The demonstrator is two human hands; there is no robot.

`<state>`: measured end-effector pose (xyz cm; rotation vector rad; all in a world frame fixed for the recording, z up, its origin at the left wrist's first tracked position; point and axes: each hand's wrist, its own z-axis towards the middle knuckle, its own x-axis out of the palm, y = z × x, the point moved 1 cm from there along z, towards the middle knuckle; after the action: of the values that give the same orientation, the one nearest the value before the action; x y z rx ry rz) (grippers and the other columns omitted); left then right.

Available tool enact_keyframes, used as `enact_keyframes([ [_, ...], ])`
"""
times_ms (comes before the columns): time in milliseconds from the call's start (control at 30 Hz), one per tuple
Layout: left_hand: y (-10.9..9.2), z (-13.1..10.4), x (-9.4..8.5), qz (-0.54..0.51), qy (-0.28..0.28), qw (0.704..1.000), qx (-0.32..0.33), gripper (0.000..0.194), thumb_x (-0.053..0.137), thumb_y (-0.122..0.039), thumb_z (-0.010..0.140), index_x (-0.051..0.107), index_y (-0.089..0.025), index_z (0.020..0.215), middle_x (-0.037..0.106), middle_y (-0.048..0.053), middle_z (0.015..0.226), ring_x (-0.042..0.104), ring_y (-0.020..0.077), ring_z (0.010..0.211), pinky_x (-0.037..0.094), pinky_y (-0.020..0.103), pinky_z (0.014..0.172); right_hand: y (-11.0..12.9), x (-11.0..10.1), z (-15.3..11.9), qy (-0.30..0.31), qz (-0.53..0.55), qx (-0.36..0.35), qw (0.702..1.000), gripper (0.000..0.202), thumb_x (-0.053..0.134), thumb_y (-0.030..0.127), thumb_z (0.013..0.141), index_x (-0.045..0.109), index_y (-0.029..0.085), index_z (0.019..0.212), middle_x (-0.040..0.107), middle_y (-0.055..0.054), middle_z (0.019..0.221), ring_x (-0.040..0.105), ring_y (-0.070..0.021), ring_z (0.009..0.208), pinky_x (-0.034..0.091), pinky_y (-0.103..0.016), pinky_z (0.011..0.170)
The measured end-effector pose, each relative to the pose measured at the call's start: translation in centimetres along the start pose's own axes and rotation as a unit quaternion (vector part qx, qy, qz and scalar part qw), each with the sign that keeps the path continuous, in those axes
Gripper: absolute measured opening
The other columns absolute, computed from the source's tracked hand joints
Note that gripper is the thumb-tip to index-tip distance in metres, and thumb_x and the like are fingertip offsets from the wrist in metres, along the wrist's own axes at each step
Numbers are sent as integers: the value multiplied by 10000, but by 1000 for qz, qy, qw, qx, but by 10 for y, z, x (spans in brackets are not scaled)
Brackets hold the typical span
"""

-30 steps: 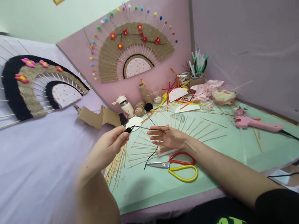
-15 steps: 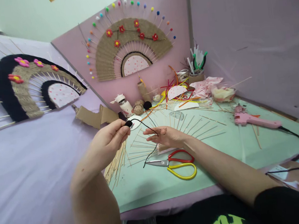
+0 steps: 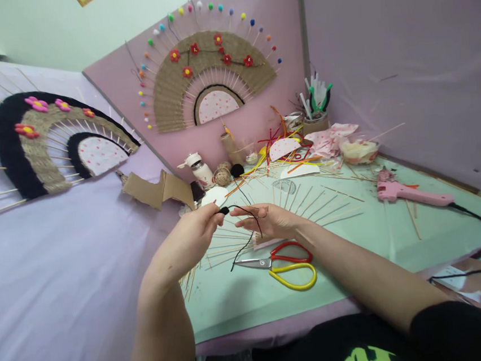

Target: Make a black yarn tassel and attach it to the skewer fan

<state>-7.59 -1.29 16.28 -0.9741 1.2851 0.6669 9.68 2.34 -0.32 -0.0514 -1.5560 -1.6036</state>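
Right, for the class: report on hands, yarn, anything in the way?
Left hand pinching black yarn. Right hand open, yarn crossing in front. Scissors lying just below, possibly in the way.

Left hand pinched – right hand flat

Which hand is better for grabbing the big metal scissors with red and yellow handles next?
Probably the right hand: its fingers are open, and the scissors lie close, handles on that side. The left hand pinches a small black yarn bundle. A thin black strand crosses the right one, though.
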Motion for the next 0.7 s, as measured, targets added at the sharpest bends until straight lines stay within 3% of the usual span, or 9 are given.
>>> enact_keyframes([
  [200, -4, 6, 15, 27, 41, 999, 6, 239, 376, -286, 896, 525, -207, 727, 571, 13, 688, 476, 175, 655, 300, 283, 585, 4, 2, -1, -24, -135, -78, 987, 596, 762, 586, 671, 703, 250, 1159, 640, -87, 1253, 614, -238, 1114, 374, -416, 1039],
  [333, -4, 11, 30, 15, 46, 998, 31, 212, 422, -254, 868, 593, -200, 755, 604, 33, 699, 492, 178, 641, 286, 279, 573, 9, 10, -6, -68, -225, -78, 969, 512, 822, 458, 632, 729, 290, 1106, 526, -59, 1389, 622, -251, 1064, 540, -362, 796],
  [400, -2, 13, 37, 18, 48, 998, 47, 220, 422, -229, 866, 628, -196, 798, 604, 36, 682, 489, 173, 616, 275, 280, 565, 10, 15, -10, -80, -269, -59, 958, 496, 814, 415, 646, 720, 317, 1123, 510, -51, 1396, 639, -247, 1000, 559, -346, 685],
  [467, -1, 14, 43, 23, 53, 997, 58, 234, 418, -211, 871, 649, -197, 833, 609, 41, 678, 492, 171, 608, 272, 280, 564, 13, 21, -13, -89, -316, -75, 942, 465, 819, 386, 643, 734, 321, 1095, 552, -51, 1344, 631, -258, 1016, 557, -392, 767],
  [500, 0, 14, 45, 25, 55, 996, 64, 236, 418, -206, 873, 652, -197, 837, 615, 44, 686, 495, 170, 611, 274, 279, 566, 14, 23, -14, -91, -345, -94, 930, 433, 826, 373, 638, 747, 320, 1061, 584, -51, 1303, 616, -270, 1058, 523, -440, 875],
  [567, 0, 15, 49, 27, 59, 995, 70, 237, 417, -207, 880, 641, -195, 802, 617, 46, 691, 494, 167, 614, 277, 275, 567, 16, 26, -15, -95, -405, -132, 900, 371, 846, 354, 620, 768, 319, 981, 639, -49, 1222, 580, -292, 1139, 333, -539, 1078],
  [633, 0, 14, 51, 26, 66, 995, 68, 257, 404, -217, 891, 602, -195, 729, 591, 32, 661, 476, 160, 600, 267, 272, 556, 17, 27, -15, -93, -458, -150, 871, 336, 857, 362, 608, 772, 320, 931, 669, -48, 1170, 576, -301, 1152, 143, -592, 1136],
  [700, -2, 12, 52, 23, 69, 995, 66, 290, 386, -230, 904, 555, -194, 671, 556, 17, 633, 461, 153, 591, 258, 269, 552, 17, 27, -16, -87, -488, -154, 855, 310, 849, 388, 620, 769, 318, 911, 685, -44, 1139, 601, -295, 1114, 80, -607, 1129],
])
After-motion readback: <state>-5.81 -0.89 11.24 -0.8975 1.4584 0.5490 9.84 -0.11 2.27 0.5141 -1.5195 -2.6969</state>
